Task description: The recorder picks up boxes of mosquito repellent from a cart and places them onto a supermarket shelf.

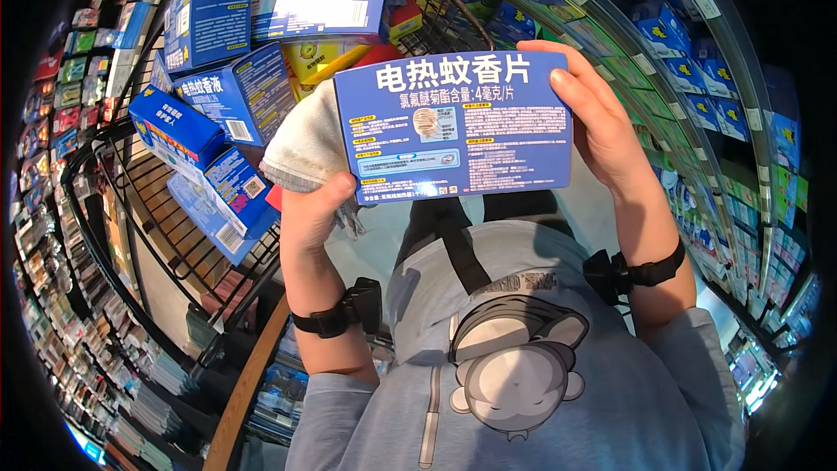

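A blue cardboard product box [458, 127] is held up in front of me, with a panel covered in white writing and a small product picture facing the camera. My left hand [317, 206] grips its lower left corner, thumb at the front edge. The same hand also has a pale cloth [310, 137] with a grey border, bunched behind the box's left side. On the opposite side, my right hand [595, 121] clasps the upper right corner, its fingers partly hidden behind the box.
A black wire shopping cart [157, 252] at the left carries several blue boxes [225, 91] and a yellow package [320, 62]. Store shelves [686, 111] with blue and green packages curve along the right. Racks of small goods [72, 98] line the far left.
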Motion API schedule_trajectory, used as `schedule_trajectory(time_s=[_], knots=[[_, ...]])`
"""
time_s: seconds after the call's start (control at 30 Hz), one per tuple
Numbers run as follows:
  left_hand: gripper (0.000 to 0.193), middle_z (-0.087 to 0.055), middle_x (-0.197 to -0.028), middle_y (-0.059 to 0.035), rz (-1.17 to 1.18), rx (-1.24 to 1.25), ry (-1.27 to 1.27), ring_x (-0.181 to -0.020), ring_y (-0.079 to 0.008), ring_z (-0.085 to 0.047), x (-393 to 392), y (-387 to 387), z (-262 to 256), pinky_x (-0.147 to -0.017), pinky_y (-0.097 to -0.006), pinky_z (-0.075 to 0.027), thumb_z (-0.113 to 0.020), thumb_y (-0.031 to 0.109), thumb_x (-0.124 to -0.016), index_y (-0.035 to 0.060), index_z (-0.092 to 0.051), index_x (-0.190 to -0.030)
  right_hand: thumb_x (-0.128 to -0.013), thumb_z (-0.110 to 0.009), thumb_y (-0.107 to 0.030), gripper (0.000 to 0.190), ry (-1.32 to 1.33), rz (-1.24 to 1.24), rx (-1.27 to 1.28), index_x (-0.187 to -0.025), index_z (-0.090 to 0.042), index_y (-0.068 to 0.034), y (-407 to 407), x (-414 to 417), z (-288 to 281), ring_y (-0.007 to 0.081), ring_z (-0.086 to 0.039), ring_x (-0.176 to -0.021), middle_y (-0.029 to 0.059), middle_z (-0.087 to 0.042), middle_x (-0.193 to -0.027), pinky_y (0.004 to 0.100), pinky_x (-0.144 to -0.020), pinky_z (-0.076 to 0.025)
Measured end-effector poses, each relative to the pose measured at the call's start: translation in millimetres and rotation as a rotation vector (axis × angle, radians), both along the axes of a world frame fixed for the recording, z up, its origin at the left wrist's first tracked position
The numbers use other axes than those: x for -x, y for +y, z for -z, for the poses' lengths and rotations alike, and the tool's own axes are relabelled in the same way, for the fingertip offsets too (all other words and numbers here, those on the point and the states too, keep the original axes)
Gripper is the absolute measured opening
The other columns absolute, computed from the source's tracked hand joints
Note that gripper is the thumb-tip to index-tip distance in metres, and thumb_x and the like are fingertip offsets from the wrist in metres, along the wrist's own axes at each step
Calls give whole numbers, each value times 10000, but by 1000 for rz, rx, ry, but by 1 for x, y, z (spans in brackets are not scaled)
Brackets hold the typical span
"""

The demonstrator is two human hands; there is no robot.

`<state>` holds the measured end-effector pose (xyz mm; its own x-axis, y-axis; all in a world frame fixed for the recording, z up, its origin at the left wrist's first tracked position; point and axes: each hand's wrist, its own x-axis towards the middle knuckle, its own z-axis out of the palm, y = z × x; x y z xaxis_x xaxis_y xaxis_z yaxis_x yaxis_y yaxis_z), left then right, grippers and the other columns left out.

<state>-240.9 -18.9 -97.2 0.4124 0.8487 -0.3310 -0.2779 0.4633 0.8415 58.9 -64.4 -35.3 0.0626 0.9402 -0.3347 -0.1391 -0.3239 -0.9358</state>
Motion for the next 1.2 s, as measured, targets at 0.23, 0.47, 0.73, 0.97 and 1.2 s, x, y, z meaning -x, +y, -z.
schedule_trajectory(time_s=[0.23,0.47,0.73,0.97,1.2], knots=[[801,-543,-1227,-106,10,-43,-27,-1116,-209,-535,0,2,2,-950,-350,-427,-819,222,-686,-26,-399,-1322,-944,-492,-299,402,35,46,89,-1266,-489,-57,0,5,-6,107,-535,-999,38,-579,-1065,254,-898,-403],[905,-457,-1351,-104,33,-50,-96,-1231,-204,-446,-10,5,-16,-1028,-352,-354,-850,195,-632,-18,-362,-1363,-951,-479,-262,434,67,86,95,-1327,-437,-49,-2,9,-3,115,-539,-1023,49,-576,-1099,259,-915,-406],[949,-415,-1396,-123,69,-135,-112,-1277,-223,-407,-12,8,-12,-1061,-373,-310,-865,235,-613,-26,-353,-1369,-959,-471,-258,455,51,101,74,-1352,-387,-45,-5,6,3,121,-540,-1022,61,-568,-1109,267,-910,-408],[940,-419,-1392,-120,102,-222,-134,-1268,-220,-416,-12,13,-5,-1055,-369,-318,-866,226,-614,-21,-361,-1367,-957,-484,-261,452,42,140,83,-1339,-361,-52,-6,6,8,113,-547,-988,47,-574,-1075,265,-874,-426],[950,-415,-1394,-116,98,-232,-134,-1270,-215,-410,-12,14,-5,-1053,-364,-321,-868,235,-611,-20,-357,-1370,-952,-497,-286,426,5,147,66,-1296,-379,-67,-6,7,7,111,-552,-975,47,-579,-1056,261,-859,-428]])
